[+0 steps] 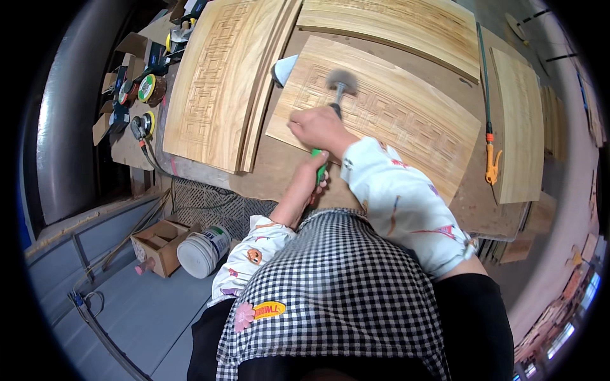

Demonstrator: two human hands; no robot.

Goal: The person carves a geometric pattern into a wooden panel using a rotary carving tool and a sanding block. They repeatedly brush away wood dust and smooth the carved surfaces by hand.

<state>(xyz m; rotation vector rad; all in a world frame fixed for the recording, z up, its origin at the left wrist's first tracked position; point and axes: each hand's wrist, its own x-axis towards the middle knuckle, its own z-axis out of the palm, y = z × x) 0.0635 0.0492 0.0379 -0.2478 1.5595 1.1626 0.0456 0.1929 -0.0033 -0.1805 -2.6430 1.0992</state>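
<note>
Both my hands are closed round one handheld rotary tool, a straight grinder with a black neck and green body. My right hand wraps the front part, just behind the metal shaft. My left hand grips the green rear part, close to my apron. At the shaft's end a round grey wheel, blurred by motion, is over a carved wooden panel. Whether the wheel touches the carving I cannot tell. The panel lies at a slant on the brown-topped table.
Stacked carved panels lie at the left, another panel at the back. An orange blow gun rests at the right beside a plain board. A disc sander sits far left. A white bucket and wooden box stand below.
</note>
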